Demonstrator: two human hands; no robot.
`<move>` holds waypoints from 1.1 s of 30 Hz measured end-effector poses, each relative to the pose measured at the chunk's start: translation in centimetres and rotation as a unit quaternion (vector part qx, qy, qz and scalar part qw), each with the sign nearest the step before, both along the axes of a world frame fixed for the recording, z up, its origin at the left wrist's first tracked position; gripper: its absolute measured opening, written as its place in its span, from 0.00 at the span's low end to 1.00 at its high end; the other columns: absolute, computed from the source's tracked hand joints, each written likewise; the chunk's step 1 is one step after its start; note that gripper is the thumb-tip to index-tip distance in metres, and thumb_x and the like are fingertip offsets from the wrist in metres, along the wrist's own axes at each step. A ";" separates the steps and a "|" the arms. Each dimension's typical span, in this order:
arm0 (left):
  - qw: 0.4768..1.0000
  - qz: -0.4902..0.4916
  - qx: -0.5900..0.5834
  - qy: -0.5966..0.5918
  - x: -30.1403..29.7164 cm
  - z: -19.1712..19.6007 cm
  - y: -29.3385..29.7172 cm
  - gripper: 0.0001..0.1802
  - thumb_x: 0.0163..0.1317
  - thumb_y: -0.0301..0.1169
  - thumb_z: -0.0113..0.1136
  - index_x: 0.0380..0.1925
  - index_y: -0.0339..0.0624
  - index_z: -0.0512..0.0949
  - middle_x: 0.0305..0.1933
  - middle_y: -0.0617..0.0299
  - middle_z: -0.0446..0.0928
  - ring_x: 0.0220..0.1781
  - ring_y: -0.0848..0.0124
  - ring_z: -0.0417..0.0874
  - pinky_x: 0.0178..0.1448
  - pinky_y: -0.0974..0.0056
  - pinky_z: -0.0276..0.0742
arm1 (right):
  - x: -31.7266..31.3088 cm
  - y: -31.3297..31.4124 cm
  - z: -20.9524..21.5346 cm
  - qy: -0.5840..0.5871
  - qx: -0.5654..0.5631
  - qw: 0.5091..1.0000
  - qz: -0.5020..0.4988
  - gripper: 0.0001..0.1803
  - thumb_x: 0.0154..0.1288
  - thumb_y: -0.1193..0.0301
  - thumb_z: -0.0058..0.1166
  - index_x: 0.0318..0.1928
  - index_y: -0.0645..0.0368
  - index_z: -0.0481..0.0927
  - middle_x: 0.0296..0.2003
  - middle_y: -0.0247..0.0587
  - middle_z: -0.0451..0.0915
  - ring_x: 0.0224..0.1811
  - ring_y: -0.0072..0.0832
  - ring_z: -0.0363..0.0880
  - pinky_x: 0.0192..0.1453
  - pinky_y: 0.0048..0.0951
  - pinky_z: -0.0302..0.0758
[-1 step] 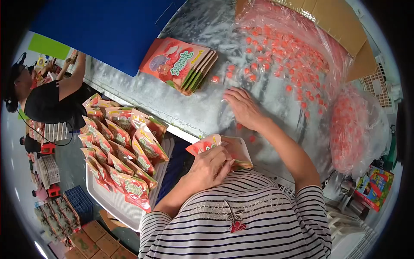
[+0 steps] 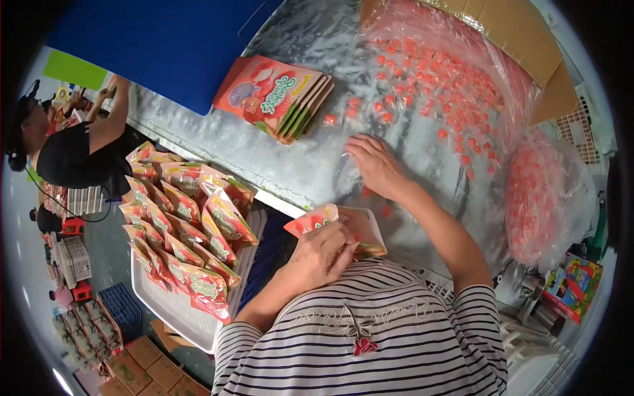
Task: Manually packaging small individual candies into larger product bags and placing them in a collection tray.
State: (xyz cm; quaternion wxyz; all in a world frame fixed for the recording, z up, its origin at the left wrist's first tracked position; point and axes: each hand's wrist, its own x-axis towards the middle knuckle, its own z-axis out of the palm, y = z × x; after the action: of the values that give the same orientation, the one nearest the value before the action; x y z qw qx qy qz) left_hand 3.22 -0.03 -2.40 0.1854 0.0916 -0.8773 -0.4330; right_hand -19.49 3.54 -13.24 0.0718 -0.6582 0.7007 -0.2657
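- I see my left hand (image 2: 320, 257) gripping an open pouch (image 2: 337, 224) against my chest, its lower part hidden.
- My right hand (image 2: 376, 165) lies flat, fingers spread, on small red candies (image 2: 422, 86) on the bench (image 2: 310, 158); whether it holds any, I cannot tell.

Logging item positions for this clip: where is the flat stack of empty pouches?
In the head view, the stack of pouches lies on the silver table, up-left of the right hand, beside the blue board.

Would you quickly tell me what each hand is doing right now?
Left hand: closed on an open pouch.
Right hand: open, flat on the table among small red sweets.
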 end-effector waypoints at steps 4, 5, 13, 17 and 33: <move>1.000 0.010 -0.014 0.011 -0.1 -0.3 0.2 0.07 0.54 0.21 0.65 0.29 0.35 0.74 0.30 0.55 0.75 0.29 0.56 0.79 0.31 0.59 0.75 | 0.2 1.4 1.0 -0.066 -0.001 0.996 -0.054 0.17 0.61 0.78 0.52 0.51 0.60 0.75 0.52 0.44 0.74 0.58 0.42 0.69 0.61 0.39 0.70; 1.000 0.009 -0.014 0.013 -0.2 -0.4 0.3 0.07 0.54 0.21 0.65 0.29 0.35 0.74 0.30 0.55 0.75 0.29 0.56 0.79 0.31 0.59 0.75 | 0.1 1.5 1.2 -0.077 0.019 0.994 -0.071 0.16 0.59 0.78 0.53 0.50 0.59 0.76 0.50 0.44 0.76 0.57 0.42 0.71 0.59 0.38 0.71; 0.999 -0.003 -0.013 -0.031 0.4 -0.5 0.2 0.07 0.57 0.26 0.62 0.31 0.35 0.73 0.37 0.49 0.75 0.34 0.51 0.80 0.37 0.55 0.78 | 1.3 3.2 5.0 -0.478 -0.031 0.861 -0.170 0.11 0.68 0.71 0.51 0.49 0.61 0.77 0.43 0.40 0.81 0.45 0.28 0.79 0.49 0.32 0.75; 0.999 -0.006 -0.035 -0.006 0.2 -1.0 0.2 0.07 0.57 0.26 0.62 0.32 0.35 0.73 0.37 0.49 0.75 0.34 0.51 0.80 0.37 0.55 0.78 | 1.5 4.1 5.6 -0.766 -0.065 0.633 -0.094 0.13 0.72 0.69 0.47 0.51 0.61 0.77 0.46 0.46 0.81 0.45 0.30 0.80 0.51 0.33 0.76; 0.998 0.000 -0.035 -0.043 -0.4 -0.2 0.5 0.06 0.56 0.21 0.62 0.33 0.34 0.77 0.41 0.45 0.80 0.35 0.52 0.81 0.40 0.60 0.78 | -0.9 11.9 8.3 -0.637 -0.208 0.697 -0.253 0.11 0.70 0.71 0.51 0.49 0.65 0.76 0.39 0.43 0.81 0.38 0.28 0.81 0.44 0.33 0.80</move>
State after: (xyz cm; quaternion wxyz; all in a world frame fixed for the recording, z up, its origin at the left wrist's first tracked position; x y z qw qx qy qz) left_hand 2.79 0.48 -2.62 0.1508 0.1037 -0.8991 -0.3976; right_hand -20.35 15.40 -4.92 0.2926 -0.1273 0.5543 -0.7687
